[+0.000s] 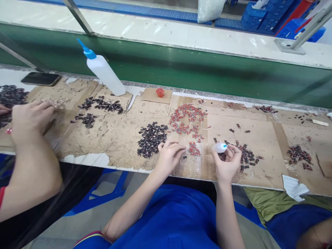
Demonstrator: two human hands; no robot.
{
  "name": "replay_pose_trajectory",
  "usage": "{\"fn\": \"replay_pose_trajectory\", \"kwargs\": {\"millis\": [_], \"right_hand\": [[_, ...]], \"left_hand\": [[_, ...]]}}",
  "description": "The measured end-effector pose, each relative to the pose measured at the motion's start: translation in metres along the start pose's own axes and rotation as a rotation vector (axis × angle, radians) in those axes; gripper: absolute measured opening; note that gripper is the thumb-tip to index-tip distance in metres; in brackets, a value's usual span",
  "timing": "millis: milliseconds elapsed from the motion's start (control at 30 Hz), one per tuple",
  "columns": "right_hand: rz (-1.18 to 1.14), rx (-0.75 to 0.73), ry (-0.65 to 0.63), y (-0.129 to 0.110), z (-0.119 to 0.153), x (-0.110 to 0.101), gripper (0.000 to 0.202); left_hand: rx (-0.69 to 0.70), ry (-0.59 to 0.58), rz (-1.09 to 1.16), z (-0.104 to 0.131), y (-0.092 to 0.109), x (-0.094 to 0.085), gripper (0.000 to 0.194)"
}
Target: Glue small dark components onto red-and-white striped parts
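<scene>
My right hand (228, 162) is closed around a small white squeeze bottle with a blue tip (220, 148), tilted over the cardboard. Dark parts with red bits (247, 155) lie beside and beneath that hand. My left hand (169, 154) hovers low over the cardboard, its fingers bent together at the tips; whatever they pinch is hidden or too small to name. Just left of it sits a pile of small black parts (151, 138). Beyond its fingertips lie loose red-and-dark pieces (194, 148), and a wider scatter of red pieces (188, 114) spreads behind them. One dark piece (184, 157) rests just below the fingertips.
A large white bottle with a blue nozzle (107, 74) leans at the back, near a red cap (160, 92) on a cardboard scrap. Further left lies a phone (41, 79). A co-worker's hand (33, 117) works at far left. More parts (299, 154) lie right.
</scene>
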State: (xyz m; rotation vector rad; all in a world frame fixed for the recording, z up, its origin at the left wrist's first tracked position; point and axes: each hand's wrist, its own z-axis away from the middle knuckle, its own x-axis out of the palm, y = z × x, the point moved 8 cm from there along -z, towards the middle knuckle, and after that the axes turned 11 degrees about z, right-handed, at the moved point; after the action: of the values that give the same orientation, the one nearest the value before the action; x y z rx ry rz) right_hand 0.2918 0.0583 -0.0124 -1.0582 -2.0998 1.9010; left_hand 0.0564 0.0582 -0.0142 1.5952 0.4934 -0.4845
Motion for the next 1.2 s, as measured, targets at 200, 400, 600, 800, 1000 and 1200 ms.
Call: {"fn": "replay_pose_trajectory", "kwargs": {"millis": [200, 400, 600, 800, 1000, 1200], "right_hand": [[0.085, 0.039, -0.053, 0.002, 0.003, 0.01, 0.063], [0.128, 0.083, -0.118, 0.004, 0.007, 0.017, 0.072], [0.231, -0.191, 0.098, -0.029, 0.029, -0.002, 0.071], [0.053, -0.075, -0.135, -0.03, 0.066, 0.021, 0.026], [-0.213, 0.198, -0.318, -0.019, 0.069, 0.044, 0.023], [-0.077, 0.188, -0.407, -0.007, 0.071, 0.042, 0.027]], "left_hand": [[0.074, -0.085, -0.085, -0.013, 0.01, 0.019, 0.009], [0.06, -0.088, -0.121, -0.012, 0.008, 0.02, 0.011], [0.04, -0.024, 0.103, -0.003, 0.016, 0.006, 0.009], [0.076, -0.008, 0.346, 0.011, 0.035, 0.004, 0.013], [0.129, -0.074, 0.266, 0.021, 0.021, 0.003, 0.016], [0.087, -0.02, -0.015, 0.028, -0.002, 0.007, 0.013]]}}
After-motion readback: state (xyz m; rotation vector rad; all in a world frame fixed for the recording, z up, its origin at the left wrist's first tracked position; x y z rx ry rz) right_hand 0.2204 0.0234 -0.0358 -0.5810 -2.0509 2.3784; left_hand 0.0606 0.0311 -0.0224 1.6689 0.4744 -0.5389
